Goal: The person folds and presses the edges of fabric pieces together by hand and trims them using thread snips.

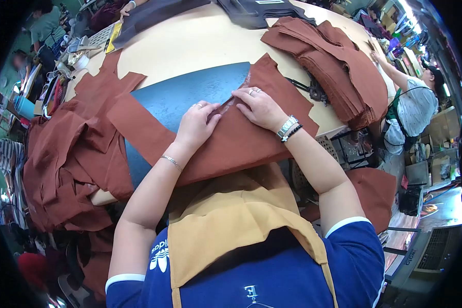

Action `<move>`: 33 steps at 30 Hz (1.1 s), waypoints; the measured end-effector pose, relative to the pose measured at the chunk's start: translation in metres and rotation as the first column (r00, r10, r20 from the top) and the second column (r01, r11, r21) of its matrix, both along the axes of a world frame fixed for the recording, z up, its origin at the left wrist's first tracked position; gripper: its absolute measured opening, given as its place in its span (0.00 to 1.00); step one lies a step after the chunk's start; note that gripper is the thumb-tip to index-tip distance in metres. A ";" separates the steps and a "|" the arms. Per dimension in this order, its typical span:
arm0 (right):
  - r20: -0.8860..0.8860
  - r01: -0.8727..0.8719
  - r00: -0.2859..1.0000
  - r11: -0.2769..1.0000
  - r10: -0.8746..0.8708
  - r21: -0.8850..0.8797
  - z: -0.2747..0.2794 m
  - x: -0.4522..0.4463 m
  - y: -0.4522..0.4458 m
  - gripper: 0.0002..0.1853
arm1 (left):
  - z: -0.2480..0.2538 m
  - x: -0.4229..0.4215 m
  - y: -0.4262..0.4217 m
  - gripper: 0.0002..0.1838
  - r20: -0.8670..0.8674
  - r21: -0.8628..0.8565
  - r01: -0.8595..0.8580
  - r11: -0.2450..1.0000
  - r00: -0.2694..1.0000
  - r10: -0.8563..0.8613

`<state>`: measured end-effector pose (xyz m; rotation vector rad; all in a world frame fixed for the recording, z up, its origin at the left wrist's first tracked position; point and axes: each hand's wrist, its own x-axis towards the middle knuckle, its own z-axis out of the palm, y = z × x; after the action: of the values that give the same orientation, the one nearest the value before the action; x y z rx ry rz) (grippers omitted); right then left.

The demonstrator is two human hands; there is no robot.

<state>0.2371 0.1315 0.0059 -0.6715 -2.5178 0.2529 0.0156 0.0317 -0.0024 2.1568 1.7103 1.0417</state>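
Note:
A cut piece of rust-brown fabric (pixel 241 143) lies in front of me, partly over a dark blue-grey board (pixel 190 90). My left hand (pixel 197 123) is closed, its thumb and fingertips pinching the inner edge of this fabric. Farther up the same edge, my right hand (pixel 262 109) also grips the fabric between thumb and fingers. Whitish marks run along the edge near both hands. What lies under the fingertips is hidden.
A crumpled heap of rust-brown fabric (pixel 72 164) hangs over the table's left side. Stacked rust-brown pieces (pixel 333 66) lie at right, with dark scissors (pixel 310 90) beside them. Dark garments (pixel 262 13) lie at the far edge. A co-worker (pixel 418 102) stands at right.

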 end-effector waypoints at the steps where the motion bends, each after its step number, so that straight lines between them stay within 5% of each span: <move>1: 0.006 -0.008 1.000 1.000 0.007 0.014 0.000 0.000 0.000 0.18 | -0.002 0.000 -0.002 0.13 0.046 -0.009 0.013 1.000 0.999 -0.012; 8: 0.120 -0.029 0.993 0.997 0.020 0.074 -0.003 0.001 0.000 0.18 | -0.004 -0.005 -0.029 0.09 -0.023 0.075 -0.024 0.997 0.999 0.025; 11: 0.217 0.025 0.976 0.999 -0.018 -0.030 -0.002 0.001 -0.004 0.27 | -0.001 -0.005 -0.034 0.09 -0.047 0.052 -0.029 0.998 0.998 0.032; 15: 0.477 0.090 0.877 0.995 -0.062 -0.036 0.022 -0.010 -0.043 0.52 | -0.004 -0.005 -0.033 0.10 -0.067 0.088 -0.023 0.996 0.997 0.029; 19: 0.456 0.228 0.858 0.971 -0.234 0.069 0.018 0.001 -0.027 0.49 | 0.001 -0.004 -0.035 0.10 -0.064 0.073 -0.028 0.997 0.997 0.033; 22: 0.310 0.258 0.881 0.913 -0.357 0.317 0.016 0.006 -0.013 0.44 | 0.000 -0.004 -0.034 0.10 -0.069 0.072 -0.025 0.997 0.997 0.030; 26: 0.108 -0.136 0.985 0.991 0.136 -0.005 0.016 -0.020 -0.042 0.33 | 0.004 -0.006 -0.036 0.09 -0.034 0.031 -0.018 0.999 0.999 0.020; 33: 0.182 -0.091 0.979 0.996 0.092 -0.013 0.007 -0.024 -0.057 0.35 | 0.017 -0.033 -0.072 0.08 0.013 -0.050 0.007 0.999 1.000 -0.006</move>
<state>0.2127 0.0747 0.0132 -0.6060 -2.7283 0.2391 -0.0169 -0.0407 0.0147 2.1190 1.7038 0.9983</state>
